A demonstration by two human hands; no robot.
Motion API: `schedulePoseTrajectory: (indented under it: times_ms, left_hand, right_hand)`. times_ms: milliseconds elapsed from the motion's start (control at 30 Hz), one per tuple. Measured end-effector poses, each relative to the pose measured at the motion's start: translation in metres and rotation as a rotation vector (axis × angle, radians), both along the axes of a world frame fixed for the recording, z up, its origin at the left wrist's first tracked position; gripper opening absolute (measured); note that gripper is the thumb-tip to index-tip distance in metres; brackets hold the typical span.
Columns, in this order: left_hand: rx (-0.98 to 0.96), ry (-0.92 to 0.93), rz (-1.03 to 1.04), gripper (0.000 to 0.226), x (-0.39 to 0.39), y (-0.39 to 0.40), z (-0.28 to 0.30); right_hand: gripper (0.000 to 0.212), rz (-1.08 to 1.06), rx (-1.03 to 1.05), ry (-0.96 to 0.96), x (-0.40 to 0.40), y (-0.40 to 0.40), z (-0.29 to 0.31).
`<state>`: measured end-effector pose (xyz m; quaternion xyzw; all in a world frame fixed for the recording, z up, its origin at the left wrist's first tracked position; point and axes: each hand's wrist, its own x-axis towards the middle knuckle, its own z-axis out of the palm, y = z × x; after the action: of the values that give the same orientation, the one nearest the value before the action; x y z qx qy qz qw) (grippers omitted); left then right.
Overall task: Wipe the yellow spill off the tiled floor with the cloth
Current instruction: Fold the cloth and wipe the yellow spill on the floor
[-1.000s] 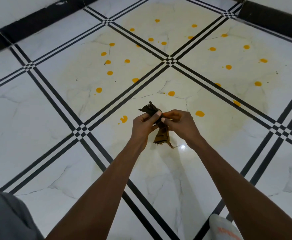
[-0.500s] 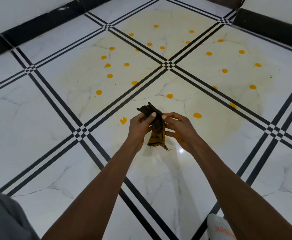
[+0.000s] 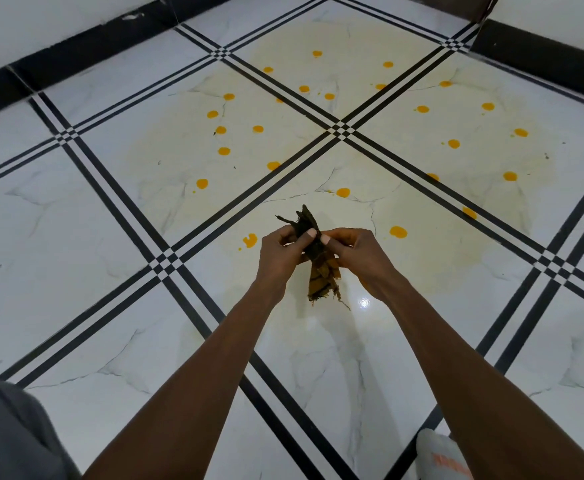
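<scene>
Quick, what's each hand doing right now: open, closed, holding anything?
Left hand: closed, pinching the upper part of the cloth, held above the floor.
Right hand: closed on the same cloth from the other side.

The tiled floor [image 3: 76, 258] lies bare and open on all sides of the yellow spill [image 3: 346, 161], with nothing standing on it between the drops. Both hands are held above the floor, the left hand [image 3: 280, 252] and the right hand [image 3: 356, 252] pinched on the cloth [image 3: 318, 258]. Black skirting [image 3: 76, 39] and walls close the far edges. A shoe [image 3: 439, 455] sits near the lower right.
</scene>
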<state>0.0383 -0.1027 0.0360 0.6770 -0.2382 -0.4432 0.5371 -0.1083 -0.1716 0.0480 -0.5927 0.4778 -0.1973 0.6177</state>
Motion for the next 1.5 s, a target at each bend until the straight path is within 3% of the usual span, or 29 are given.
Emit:
schedulePoseTrajectory:
  times_ms: [267, 400, 500, 633, 867, 1000, 1100, 1267, 1333, 1500]
  left_hand:
    - [0.125, 0.278, 0.195, 0.024, 0.01, -0.012, 0.009]
    - [0.133, 0.269, 0.13, 0.036, 0.02, -0.009, 0.008]
    - [0.113, 0.323, 0.079, 0.04, 0.015, -0.009, 0.007]
    - [0.115, 0.246, 0.033, 0.051, 0.009, -0.012, 0.004]
    - [0.088, 0.207, -0.041, 0.05, 0.003, -0.009, -0.006]
    - [0.11, 0.135, -0.065, 0.04, 0.004, -0.003, -0.019]
    - [0.148, 0.111, -0.07, 0.03, 0.006, 0.0, -0.026]
    - [0.198, 0.036, -0.056, 0.023, 0.016, 0.002, -0.038]
    - [0.216, -0.025, -0.056, 0.021, 0.02, 0.005, -0.04]
    - [0.258, -0.267, -0.201, 0.017, 0.039, 0.022, -0.043]
  right_hand:
    - [0.024, -0.124, 0.017, 0.108, -0.008, -0.012, 0.003]
    - [0.03, -0.256, 0.181, 0.014, -0.029, -0.022, 0.009]
    - [0.031, -0.255, 0.338, -0.19, -0.039, -0.021, 0.016]
    - [0.026, -0.218, 0.298, -0.304, -0.049, -0.021, 0.026]
    - [0.031, -0.282, -0.328, 0.025, -0.069, -0.047, 0.075]
    - [0.036, -0.132, -0.626, 0.344, -0.06, -0.051, 0.083]
    - [0.034, 0.108, -0.645, 0.624, -0.042, -0.04, 0.062]
    - [0.039, 0.57, -0.31, 0.863, 0.002, -0.017, 0.021]
    - [0.04, 0.599, -0.306, 0.895, 0.01, -0.016, 0.01]
    - [0.027, 0.44, -0.421, 0.97, 0.004, -0.033, 0.0]
